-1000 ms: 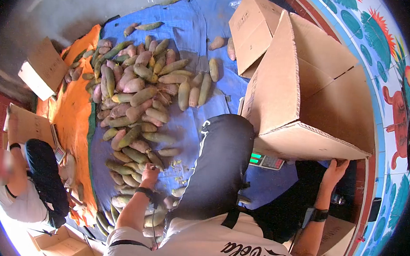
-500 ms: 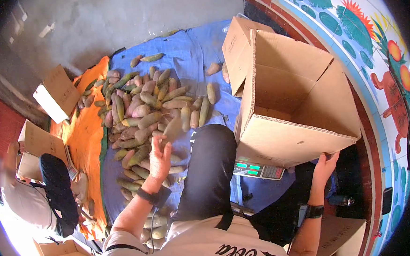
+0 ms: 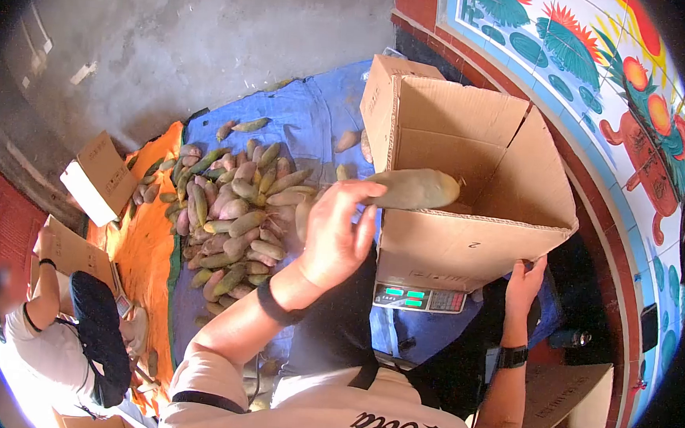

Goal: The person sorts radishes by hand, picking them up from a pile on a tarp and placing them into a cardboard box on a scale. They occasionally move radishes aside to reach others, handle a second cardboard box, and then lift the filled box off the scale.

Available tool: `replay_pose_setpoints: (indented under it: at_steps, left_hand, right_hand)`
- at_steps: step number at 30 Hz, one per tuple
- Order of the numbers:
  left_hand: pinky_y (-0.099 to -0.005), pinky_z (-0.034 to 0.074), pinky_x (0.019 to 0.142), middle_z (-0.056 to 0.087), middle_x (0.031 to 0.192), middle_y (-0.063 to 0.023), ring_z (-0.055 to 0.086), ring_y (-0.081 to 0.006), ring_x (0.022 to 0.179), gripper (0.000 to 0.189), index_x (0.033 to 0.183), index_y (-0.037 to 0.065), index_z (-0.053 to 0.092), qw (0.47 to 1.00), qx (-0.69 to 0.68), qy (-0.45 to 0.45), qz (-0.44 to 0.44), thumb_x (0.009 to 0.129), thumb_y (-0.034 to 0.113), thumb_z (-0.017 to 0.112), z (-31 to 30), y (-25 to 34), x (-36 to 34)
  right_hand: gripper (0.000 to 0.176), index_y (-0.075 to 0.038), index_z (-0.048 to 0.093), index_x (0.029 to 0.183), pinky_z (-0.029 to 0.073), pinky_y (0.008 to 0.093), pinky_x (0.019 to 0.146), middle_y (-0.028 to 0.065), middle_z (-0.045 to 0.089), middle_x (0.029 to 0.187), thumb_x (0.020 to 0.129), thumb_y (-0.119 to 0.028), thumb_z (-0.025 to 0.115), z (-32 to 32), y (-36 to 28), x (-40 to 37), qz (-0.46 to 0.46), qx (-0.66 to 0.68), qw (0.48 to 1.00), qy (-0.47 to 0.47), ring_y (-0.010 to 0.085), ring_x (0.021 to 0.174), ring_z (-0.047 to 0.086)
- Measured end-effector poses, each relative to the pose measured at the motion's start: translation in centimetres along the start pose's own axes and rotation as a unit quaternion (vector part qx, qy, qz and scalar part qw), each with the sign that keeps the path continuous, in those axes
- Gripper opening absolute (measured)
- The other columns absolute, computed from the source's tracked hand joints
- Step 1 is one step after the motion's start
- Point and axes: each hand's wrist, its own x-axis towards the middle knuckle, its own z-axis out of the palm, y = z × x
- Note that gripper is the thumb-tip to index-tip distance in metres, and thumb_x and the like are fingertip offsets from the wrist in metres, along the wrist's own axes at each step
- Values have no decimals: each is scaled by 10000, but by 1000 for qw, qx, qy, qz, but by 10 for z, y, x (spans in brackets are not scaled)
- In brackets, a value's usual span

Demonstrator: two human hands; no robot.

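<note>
My left hand [image 3: 335, 233] is closed on one end of a long greenish radish [image 3: 418, 189], which is slightly blurred. The radish lies sideways over the near left rim of a big open cardboard box [image 3: 466, 249]. My right hand [image 3: 524, 284] grips the box at its near right corner. Beneath the box is a digital scale [image 3: 420, 299] with lit green displays. Left of my knees, a heap of green and pinkish radishes [image 3: 236, 215] lies on a blue tarp [image 3: 302, 106]. The visible part of the box's inside shows bare cardboard; its bottom is partly hidden.
Another cardboard box [image 3: 373, 98] stands behind the big one. An open carton [image 3: 570, 400] is at the lower right. A co-worker [image 3: 53, 330] sits at the left beside an orange sheet [image 3: 149, 233] and more boxes. A tiled wall [image 3: 579, 64] curves along the right.
My left hand has moved from above the heap, right and upward, carrying the radish to the box rim. My right hand stays at the box corner. The view has shifted slightly.
</note>
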Motion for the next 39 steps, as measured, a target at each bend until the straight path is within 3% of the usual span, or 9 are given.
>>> replay_pose_setpoints:
  at_steps: [2,7,11,14,21,26,31,33,39]
  left_hand:
    - [-402,464,779,585,907,-164,566,-350,875,251,1001,14,515,999,-14,-28,42,758,-44,539,10,0,11]
    - [-417,444,749,589,878,-117,570,-311,801,286,991,55,532,999,-4,-28,28,728,-54,555,36,4,23]
    - [-430,384,867,567,739,-65,570,-253,741,319,967,109,554,992,57,-95,62,680,-27,583,48,2,19]
    - [-515,339,938,507,667,-43,549,-242,700,315,980,134,535,978,109,-135,116,682,78,624,50,0,16]
    - [-509,322,957,500,648,-45,544,-236,732,237,928,97,576,978,101,-146,111,696,101,620,49,0,16]
    - [-497,316,969,548,710,-58,549,-235,789,141,840,74,598,985,64,-126,97,711,121,630,52,-2,15]
    - [-484,310,982,590,801,-58,562,-245,866,153,865,72,599,982,61,-154,91,737,153,624,47,-1,10]
    - [-484,307,986,594,831,-57,559,-245,893,173,877,72,602,981,57,-170,81,740,173,631,48,-2,8]
    - [-495,283,1010,543,1120,-105,474,-291,1103,284,990,65,588,985,57,-144,79,746,204,634,46,-1,8]
  right_hand:
    - [522,52,337,1301,376,351,938,216,510,1183,800,15,481,-1,0,0,14,-1,1000,-2,299,1087,507]
    - [512,58,346,1295,379,351,936,215,511,1186,808,-1,492,-2,-1,0,20,19,1000,-7,298,1081,511]
    - [504,57,350,1291,382,347,931,210,514,1186,811,-1,494,-3,1,0,28,33,999,-16,291,1075,515]
    - [506,59,351,1288,377,346,936,210,511,1190,806,1,492,-5,-7,0,32,26,999,-19,293,1080,511]
    - [526,69,342,1287,333,365,979,236,478,1221,790,-9,496,-6,-3,0,21,3,999,-28,328,1137,468]
    - [528,75,347,1280,339,370,975,241,480,1221,778,-4,486,-5,2,-1,29,3,999,-25,339,1131,472]
    - [512,75,364,1266,352,374,962,242,496,1199,773,-1,479,-6,3,1,39,-26,998,-31,347,1113,485]
    - [505,72,374,1258,368,375,943,240,511,1173,770,-2,483,-5,1,3,48,23,998,-28,347,1084,501]
    - [514,68,372,1260,388,375,912,237,522,1141,764,1,491,-3,13,2,27,-8,1000,-14,340,1040,521]
